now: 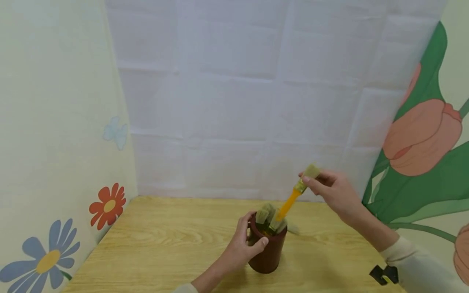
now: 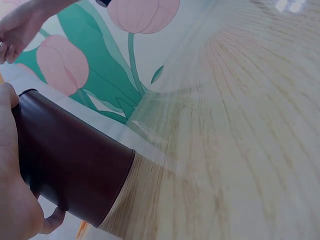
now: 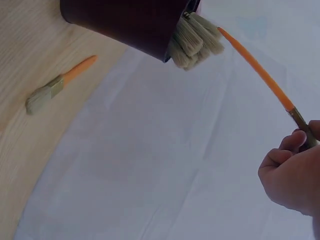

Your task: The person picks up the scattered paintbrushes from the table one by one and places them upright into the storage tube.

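While my left hand (image 1: 243, 244) wraps the brown cup (image 1: 267, 254) of brushes, my right hand (image 1: 331, 191) pinches an orange-handled brush (image 1: 293, 197), its handle tip seemingly inside the rim

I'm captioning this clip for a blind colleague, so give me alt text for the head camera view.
A person's right hand pinches an orange-handled paintbrush by its ferrule, handle end pointing down into a dark red cup of brushes that the left hand grips at the rim. The cup stands on a wooden table between flower-printed walls.
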Demonstrator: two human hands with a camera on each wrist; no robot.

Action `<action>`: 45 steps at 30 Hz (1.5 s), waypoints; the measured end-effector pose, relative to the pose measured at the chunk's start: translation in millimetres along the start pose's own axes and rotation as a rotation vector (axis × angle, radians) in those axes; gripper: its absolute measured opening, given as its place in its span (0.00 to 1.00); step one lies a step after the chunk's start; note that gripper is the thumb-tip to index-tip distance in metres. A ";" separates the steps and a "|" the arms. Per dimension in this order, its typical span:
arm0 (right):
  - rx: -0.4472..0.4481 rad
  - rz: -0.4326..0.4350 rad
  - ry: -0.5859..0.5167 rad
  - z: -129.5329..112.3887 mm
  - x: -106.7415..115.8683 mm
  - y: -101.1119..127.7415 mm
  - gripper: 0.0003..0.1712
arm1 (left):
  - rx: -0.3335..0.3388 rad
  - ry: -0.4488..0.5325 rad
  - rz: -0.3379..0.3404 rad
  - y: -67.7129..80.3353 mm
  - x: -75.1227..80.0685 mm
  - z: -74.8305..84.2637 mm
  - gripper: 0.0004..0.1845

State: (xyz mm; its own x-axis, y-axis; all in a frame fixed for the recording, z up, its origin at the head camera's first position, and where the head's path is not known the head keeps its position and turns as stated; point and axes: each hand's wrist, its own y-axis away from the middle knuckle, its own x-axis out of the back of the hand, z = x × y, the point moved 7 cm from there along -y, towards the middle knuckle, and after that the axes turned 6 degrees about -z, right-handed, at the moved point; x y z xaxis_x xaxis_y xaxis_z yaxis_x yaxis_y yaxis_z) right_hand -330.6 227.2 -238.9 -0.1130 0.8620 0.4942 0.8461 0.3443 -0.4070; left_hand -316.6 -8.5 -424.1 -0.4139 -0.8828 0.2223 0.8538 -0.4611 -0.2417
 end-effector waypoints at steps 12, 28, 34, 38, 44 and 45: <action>0.161 -0.140 0.221 9.5 -74.2 -2.5 0.09 | -0.010 0.002 -0.001 -0.1 -1.5 -1.5 0.39; 0.348 -0.208 0.485 6.8 -106.0 2.7 0.05 | -0.029 -0.024 0.000 0.2 -1.3 -4.1 0.39; 0.449 -0.179 0.591 7.1 -109.5 8.3 0.13 | -0.028 -0.040 0.007 -0.7 -0.2 -4.2 0.39; 0.495 -0.145 0.695 7.7 -112.3 10.1 0.16 | -0.025 -0.039 0.010 -0.7 0.3 -2.4 0.39; 0.519 -0.143 0.809 10.2 -119.2 12.2 0.21 | -0.040 -0.032 -0.001 -1.1 -0.2 -2.1 0.39; 0.522 -0.144 0.816 10.0 -120.2 12.5 0.22 | -0.043 -0.030 -0.003 -1.2 -0.3 -2.6 0.39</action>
State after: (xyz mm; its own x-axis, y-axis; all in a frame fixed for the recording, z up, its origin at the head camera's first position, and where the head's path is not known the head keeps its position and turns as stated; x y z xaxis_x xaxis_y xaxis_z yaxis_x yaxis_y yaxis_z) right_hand -311.6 131.6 -311.1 0.3638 0.3444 0.8655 0.4932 0.7170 -0.4926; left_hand -318.4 -7.9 -426.4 -0.4059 -0.8787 0.2511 0.8380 -0.4675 -0.2813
